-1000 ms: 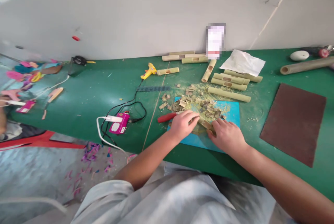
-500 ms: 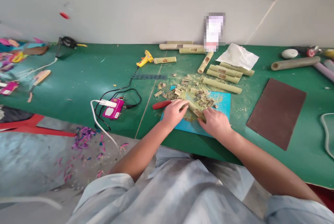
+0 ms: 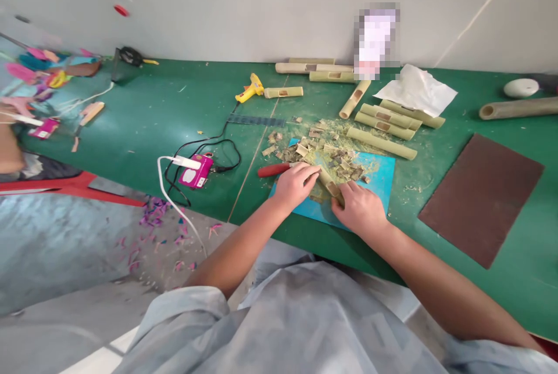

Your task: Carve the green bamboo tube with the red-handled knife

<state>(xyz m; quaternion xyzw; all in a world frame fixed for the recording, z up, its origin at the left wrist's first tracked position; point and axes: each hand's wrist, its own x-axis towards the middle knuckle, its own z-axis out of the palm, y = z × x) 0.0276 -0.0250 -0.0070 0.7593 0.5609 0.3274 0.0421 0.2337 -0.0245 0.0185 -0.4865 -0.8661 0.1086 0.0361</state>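
A short bamboo tube with a cut opening lies slanted between my hands, over a blue mat. My right hand is closed round its near end. At its far end is my left hand, fingers bent and pressed together on the tube. A red-handled tool lies just beyond my left hand, its front part hidden among the bamboo chips. Shavings and chips cover the mat's far part. Behind them rests a whitish-green bamboo tube.
More bamboo tubes and a white paper lie at the back. A yellow glue gun, a pink power box with cables and a ruler are left. A brown sheet lies right. Part of another person shows at the far left edge.
The camera view has shifted, so the table's things stand differently in the frame. Part of another person has appeared at the left edge. Both hands remain at the tube.
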